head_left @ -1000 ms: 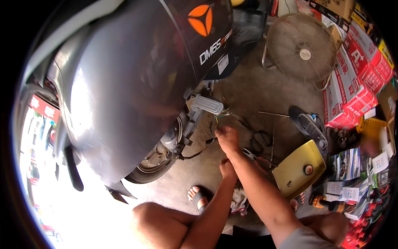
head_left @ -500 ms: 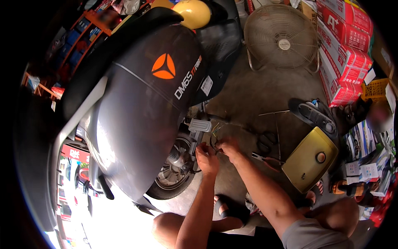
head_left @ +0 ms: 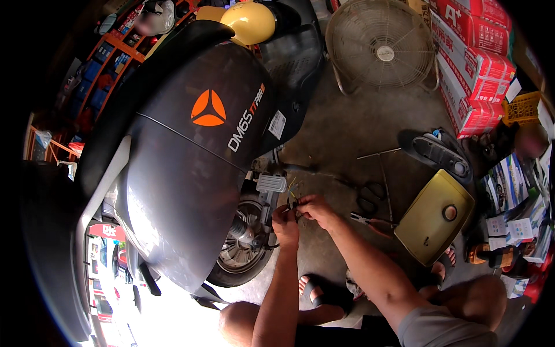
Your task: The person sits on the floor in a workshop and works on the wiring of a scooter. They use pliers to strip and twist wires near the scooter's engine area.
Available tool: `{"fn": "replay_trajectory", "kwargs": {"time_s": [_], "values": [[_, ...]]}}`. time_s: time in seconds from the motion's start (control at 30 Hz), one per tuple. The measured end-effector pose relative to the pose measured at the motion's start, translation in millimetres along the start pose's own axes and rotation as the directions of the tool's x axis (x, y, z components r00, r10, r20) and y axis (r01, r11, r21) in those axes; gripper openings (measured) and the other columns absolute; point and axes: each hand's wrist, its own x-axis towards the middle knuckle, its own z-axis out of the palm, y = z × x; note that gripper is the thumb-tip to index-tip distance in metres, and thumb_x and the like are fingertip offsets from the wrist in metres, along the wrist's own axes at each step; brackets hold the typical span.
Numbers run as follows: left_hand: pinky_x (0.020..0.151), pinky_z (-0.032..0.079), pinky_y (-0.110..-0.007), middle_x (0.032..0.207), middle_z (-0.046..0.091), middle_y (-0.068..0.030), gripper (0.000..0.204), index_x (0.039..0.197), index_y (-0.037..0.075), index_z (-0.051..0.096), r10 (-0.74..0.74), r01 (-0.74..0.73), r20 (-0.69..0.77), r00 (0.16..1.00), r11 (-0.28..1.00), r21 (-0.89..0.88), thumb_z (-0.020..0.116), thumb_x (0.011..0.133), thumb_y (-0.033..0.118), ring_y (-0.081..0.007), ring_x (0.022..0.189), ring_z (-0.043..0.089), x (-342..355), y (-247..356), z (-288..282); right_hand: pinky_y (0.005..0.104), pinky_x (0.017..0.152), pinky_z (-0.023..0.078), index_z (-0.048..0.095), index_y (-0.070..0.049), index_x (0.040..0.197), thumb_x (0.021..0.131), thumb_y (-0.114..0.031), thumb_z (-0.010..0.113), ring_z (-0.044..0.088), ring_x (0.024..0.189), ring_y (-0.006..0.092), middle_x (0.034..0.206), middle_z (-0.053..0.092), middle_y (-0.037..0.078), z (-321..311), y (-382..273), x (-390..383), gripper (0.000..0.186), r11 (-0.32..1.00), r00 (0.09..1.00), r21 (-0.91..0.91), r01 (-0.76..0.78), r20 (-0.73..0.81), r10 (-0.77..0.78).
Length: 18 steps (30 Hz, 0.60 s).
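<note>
My left hand point(head_left: 285, 222) and my right hand point(head_left: 312, 209) are close together, both pinched on a thin dark cable point(head_left: 293, 203) with thin coloured wire ends point(head_left: 293, 186) splaying above. They work beside a grey footrest point(head_left: 271, 184) and the spoked-hub wheel point(head_left: 237, 263) of a dark grey scooter point(head_left: 167, 191). To the right on the floor lie black-handled scissors point(head_left: 367, 199), pliers point(head_left: 376, 224), a T-handled wrench point(head_left: 386, 185) and a yellowish tray point(head_left: 421, 243) holding a roll of tape point(head_left: 450, 212).
A round metal fan point(head_left: 358, 52) stands behind. Red cartons point(head_left: 474, 75) are stacked at the back right, near a yellow crate point(head_left: 520, 107). A dark oval part point(head_left: 430, 153) and small boxes point(head_left: 503, 228) line the right side. Orange shelving point(head_left: 121, 46) shows at upper left.
The view has swung, bringing the shelving and yellow helmet into sight. My left hand has come up from below my right forearm to meet my right hand at the wires.
</note>
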Motion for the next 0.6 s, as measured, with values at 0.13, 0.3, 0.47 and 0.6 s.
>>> {"fn": "replay_trajectory", "kwargs": {"time_s": [0.13,0.3,0.47,0.6], "values": [[0.063,0.046,-0.026,0.083,0.062,-0.0083,0.020,0.100,0.000,0.055,0.059,-0.060,-0.023,0.998,0.997,-0.050,0.058,0.080,0.002,-0.0134,0.072,0.057,2.0,-6.3,-1.5,0.0208,0.041,0.027,0.062,-0.001,0.084,0.078,0.001,0.057,0.041,0.047,0.0058,0.067,0.056,0.001,-1.6,-2.4,0.1,0.008,0.995,0.995,0.096,-0.028,0.101,0.018],[0.062,0.044,-0.025,0.082,0.062,-0.0049,0.018,0.096,0.002,0.055,0.175,-0.175,-0.032,0.984,0.985,-0.001,0.059,0.079,-0.002,-0.0115,0.071,0.056,3.6,-7.9,-3.7,0.0221,0.040,0.027,0.061,0.001,0.089,0.078,0.003,0.053,0.041,0.046,0.0066,0.069,0.057,0.003,0.2,-9.9,1.0,0.014,0.991,0.983,0.110,-0.071,0.176,0.051],[0.067,0.047,-0.028,0.079,0.065,-0.0077,0.015,0.091,0.001,0.061,0.171,-0.157,-0.031,0.985,0.949,0.275,0.059,0.083,0.013,-0.0148,0.071,0.060,-4.0,33.5,-2.9,0.0227,0.039,0.027,0.061,0.003,0.092,0.074,0.005,0.051,0.041,0.046,0.0078,0.068,0.055,0.004,-2.5,-14.5,3.2,0.021,0.994,0.982,0.075,-0.076,0.179,0.062],[0.069,0.050,-0.035,0.078,0.068,-0.0146,0.028,0.086,0.001,0.068,0.137,-0.099,-0.047,0.989,0.879,0.466,0.060,0.083,0.027,-0.0268,0.074,0.067,-4.9,61.7,-3.8,0.0238,0.040,0.031,0.061,0.003,0.094,0.069,0.006,0.049,0.045,0.047,0.0095,0.068,0.055,0.004,1.8,-20.0,-2.7,0.028,1.000,0.991,-0.012,0.007,0.136,-0.005]]}}
